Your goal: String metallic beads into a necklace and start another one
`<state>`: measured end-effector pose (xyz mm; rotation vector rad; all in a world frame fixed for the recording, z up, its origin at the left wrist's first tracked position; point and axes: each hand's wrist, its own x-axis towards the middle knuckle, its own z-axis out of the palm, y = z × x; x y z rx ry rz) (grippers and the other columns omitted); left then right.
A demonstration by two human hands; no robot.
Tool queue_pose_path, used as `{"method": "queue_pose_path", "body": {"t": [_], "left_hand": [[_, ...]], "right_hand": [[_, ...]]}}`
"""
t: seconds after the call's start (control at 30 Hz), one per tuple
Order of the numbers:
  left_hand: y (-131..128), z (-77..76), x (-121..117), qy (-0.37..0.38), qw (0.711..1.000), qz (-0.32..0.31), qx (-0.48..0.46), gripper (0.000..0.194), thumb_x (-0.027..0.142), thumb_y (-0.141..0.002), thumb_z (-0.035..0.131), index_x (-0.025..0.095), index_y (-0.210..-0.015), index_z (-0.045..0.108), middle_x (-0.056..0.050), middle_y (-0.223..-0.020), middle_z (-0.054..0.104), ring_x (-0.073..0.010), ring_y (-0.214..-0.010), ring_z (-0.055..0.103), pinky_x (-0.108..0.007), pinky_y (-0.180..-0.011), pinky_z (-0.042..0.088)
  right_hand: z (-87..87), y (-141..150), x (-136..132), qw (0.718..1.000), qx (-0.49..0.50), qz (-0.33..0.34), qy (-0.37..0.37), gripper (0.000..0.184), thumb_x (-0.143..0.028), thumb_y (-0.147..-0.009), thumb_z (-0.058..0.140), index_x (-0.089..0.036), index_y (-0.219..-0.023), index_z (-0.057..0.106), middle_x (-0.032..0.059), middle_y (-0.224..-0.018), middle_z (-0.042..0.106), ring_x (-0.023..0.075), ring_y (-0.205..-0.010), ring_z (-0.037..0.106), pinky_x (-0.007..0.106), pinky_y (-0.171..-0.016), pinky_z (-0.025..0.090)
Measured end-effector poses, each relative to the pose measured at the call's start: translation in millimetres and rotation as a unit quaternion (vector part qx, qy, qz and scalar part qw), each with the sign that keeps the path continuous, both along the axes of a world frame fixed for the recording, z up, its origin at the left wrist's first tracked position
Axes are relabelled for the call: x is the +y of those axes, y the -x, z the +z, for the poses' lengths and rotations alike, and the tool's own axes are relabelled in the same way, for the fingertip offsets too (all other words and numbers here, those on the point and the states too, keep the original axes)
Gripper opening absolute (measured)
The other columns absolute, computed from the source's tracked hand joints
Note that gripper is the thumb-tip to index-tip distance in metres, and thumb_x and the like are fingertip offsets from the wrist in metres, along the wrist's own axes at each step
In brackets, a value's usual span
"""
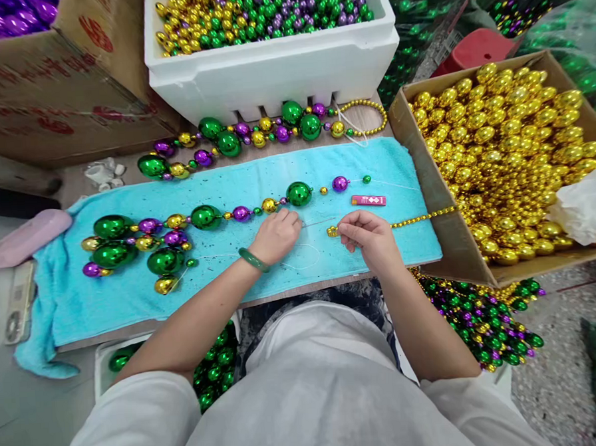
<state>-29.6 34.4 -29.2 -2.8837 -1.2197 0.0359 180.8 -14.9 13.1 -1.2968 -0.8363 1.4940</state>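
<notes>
My left hand (278, 234), with a green bangle at its wrist, is closed, its fingertips at the blunt end of a thin needle (320, 221) that points right. White thread loops below that hand. In a pinch, my right hand (371, 238) holds a string of small gold beads (422, 218); its curled end shows left of the fingers, and the string runs right to the cardboard box. Above both hands lies a strand of green, purple and gold beads (206, 216) on the blue towel (261, 278). A pink lighter (369, 200) lies just above my right hand.
A finished-looking bead necklace (228, 144) lies behind the towel. At the back stands a white foam box (275, 78) of beads; a cardboard box (474, 254) of gold beads is at right. A pink case (32, 238) and a phone (20, 307) lie at left.
</notes>
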Motion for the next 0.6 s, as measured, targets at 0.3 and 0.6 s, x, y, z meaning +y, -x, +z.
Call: {"method": "queue_pose_path", "body": {"t": [0.3, 0.6], "left_hand": [[-7, 8.2, 4, 0.161, 0.915, 0.195, -0.314, 0.011, 0.017, -0.080, 0.053, 0.016, -0.080, 0.063, -0.008, -0.084, 0.067, -0.0210, -0.081, 0.061, -0.036, -0.076, 0.048], [-42, 61.6, -17, 0.470, 0.489, 0.320, -0.661, 0.025, 0.030, -0.060, 0.077, 0.014, -0.075, 0.065, 0.001, -0.063, 0.062, -0.0089, -0.054, 0.056, -0.022, -0.052, 0.043]], "right_hand": [[16.5, -22, 18, 0.996, 0.070, -0.061, 0.015, 0.021, -0.029, -0.055, 0.081, -0.017, -0.064, 0.066, 0.0004, -0.062, 0.064, 0.0075, -0.050, 0.050, 0.018, -0.040, 0.034], [10.2, 20, 7, 0.998, 0.058, 0.002, 0.030, 0.024, -0.036, -0.060, 0.078, -0.017, -0.067, 0.064, -0.0020, -0.052, 0.058, 0.0073, -0.043, 0.044, 0.021, -0.040, 0.029]]}}
